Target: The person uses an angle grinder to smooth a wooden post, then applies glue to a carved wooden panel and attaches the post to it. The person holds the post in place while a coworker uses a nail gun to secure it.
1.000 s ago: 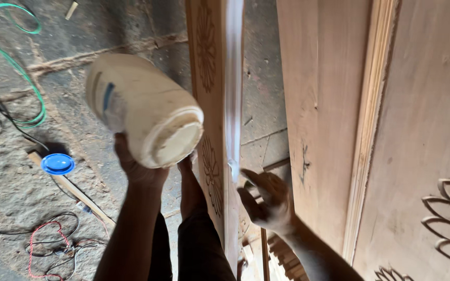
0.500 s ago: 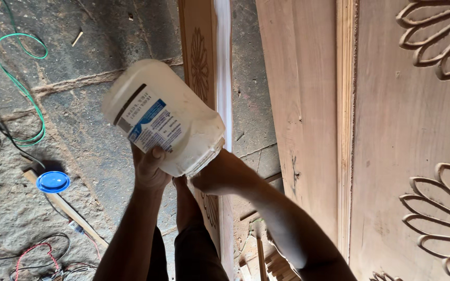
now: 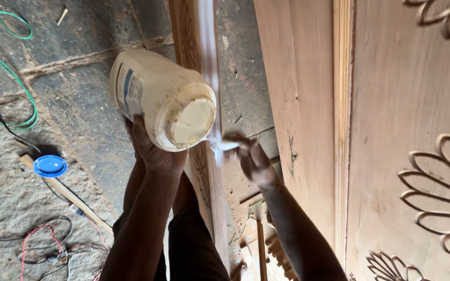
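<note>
**Glue jug tipped over the plank**

The cream jug (image 3: 162,99), mouth full of white glue, rests tilted in the left hand (image 3: 152,148), fingers wrapped beneath. Just right, the right hand (image 3: 251,156) pinches a white gob (image 3: 222,148) against the glue-streaked plank (image 3: 194,31).

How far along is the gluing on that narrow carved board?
Done: the blue lid is off, on the floor, and white glue coats the board's edge above the hands. In hand: the left hand holds the open glue jar; right hand smears glue. Left: the edge below the hands looks bare.
</note>
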